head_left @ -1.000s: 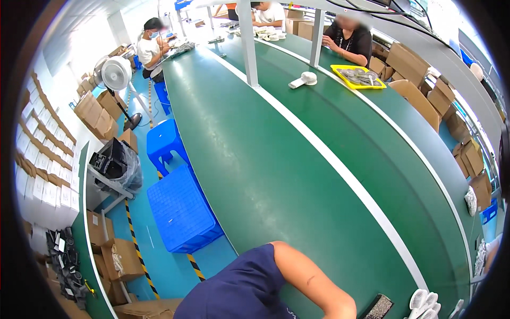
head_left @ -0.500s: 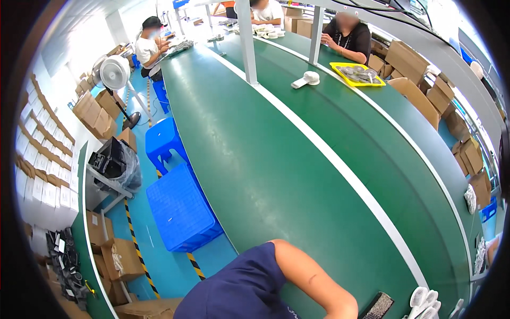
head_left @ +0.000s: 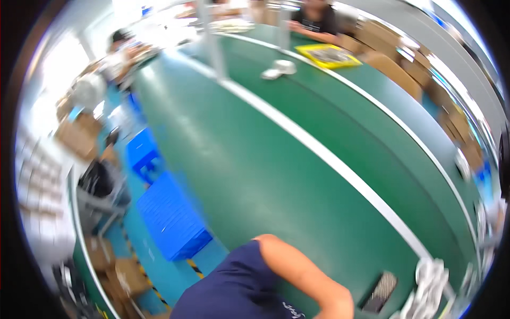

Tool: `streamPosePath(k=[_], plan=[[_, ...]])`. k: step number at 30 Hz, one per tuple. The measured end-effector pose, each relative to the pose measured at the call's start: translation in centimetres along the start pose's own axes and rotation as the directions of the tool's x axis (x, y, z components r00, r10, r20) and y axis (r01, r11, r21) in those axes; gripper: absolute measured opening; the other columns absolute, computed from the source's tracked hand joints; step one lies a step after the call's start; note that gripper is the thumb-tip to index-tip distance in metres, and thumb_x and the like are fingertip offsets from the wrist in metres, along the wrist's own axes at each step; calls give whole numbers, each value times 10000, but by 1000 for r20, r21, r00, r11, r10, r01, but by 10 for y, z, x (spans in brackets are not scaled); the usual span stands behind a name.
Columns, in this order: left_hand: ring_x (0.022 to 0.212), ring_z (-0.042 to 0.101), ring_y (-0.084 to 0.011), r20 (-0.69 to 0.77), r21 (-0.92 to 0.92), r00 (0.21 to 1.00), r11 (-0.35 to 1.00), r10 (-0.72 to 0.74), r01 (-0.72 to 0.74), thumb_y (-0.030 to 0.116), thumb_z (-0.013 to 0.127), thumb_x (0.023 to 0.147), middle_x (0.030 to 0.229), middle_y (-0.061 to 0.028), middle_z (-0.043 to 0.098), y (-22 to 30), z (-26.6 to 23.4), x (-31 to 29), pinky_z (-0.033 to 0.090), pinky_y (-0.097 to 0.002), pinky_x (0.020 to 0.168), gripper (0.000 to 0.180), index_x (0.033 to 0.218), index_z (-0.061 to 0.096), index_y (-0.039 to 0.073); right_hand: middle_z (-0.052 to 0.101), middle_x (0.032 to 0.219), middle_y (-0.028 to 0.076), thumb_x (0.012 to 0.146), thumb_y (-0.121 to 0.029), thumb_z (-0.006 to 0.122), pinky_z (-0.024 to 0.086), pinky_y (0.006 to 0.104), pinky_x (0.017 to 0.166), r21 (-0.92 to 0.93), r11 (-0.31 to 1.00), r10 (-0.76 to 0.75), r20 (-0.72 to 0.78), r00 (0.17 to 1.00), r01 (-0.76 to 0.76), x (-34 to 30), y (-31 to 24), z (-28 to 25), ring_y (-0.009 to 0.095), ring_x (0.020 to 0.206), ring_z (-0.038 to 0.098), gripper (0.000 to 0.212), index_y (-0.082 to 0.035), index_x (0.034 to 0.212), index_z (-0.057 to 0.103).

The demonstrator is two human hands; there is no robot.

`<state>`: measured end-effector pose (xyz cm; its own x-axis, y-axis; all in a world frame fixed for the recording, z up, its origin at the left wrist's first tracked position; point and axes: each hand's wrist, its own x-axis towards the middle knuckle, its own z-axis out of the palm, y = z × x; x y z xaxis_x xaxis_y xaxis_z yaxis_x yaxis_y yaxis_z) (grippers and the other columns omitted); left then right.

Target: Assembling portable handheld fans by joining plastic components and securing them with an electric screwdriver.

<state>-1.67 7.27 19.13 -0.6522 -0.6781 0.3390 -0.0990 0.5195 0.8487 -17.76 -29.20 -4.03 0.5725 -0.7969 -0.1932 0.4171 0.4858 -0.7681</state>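
Neither of my hands shows; both lie outside the picture. My left arm [head_left: 313,276], bare below a navy sleeve [head_left: 234,279], bends at the elbow and runs out at the lower edge. Just right of the elbow, a dark oblong block with a speckled grey top [head_left: 381,291] lies on the green work surface [head_left: 255,175]. Farther right is a bunch of white pieces shaped like hairbrushes [head_left: 431,279], smeared by motion. What my hands hold or touch is hidden.
A white handled piece [head_left: 279,69] and a yellow tray of grey parts [head_left: 324,63] are at the far end. People sit there. On the left stand a blue crate [head_left: 172,215], a blue stool [head_left: 141,151] and cardboard boxes [head_left: 127,276]. A white strip [head_left: 319,146] divides the surface.
The view has swung, so the surroundings appear shifted left and are now blurred. More of the dark block and white pieces shows beside my left elbow. The arm stays bent.
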Motion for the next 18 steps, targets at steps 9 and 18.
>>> streamPosePath(k=[9, 18], plan=[[783, 632, -367, 5, -6, 997, 997, 76, -76, 212, 569, 894, 795, -229, 641, -18, 1, -3, 511, -450, 685, 292, 841, 626, -70, 436, 627, 4, 956, -672, 358, 346, 269, 394, 35, 997, 73, -55, 996, -71, -33, 18, 75, 104, 429, 403, 633, -70, 1087, 506], [738, 621, -403, 80, -101, 993, 990, -92, 100, 262, 602, 835, 789, -224, 631, -9, 22, 7, 504, -474, 635, 297, 886, 596, -31, 450, 631, 16, 962, -676, 327, 387, 283, 405, 85, 996, 4, -45, 999, 0, -60, 10, 59, 119, 424, 426, 628, -80, 1088, 481]])
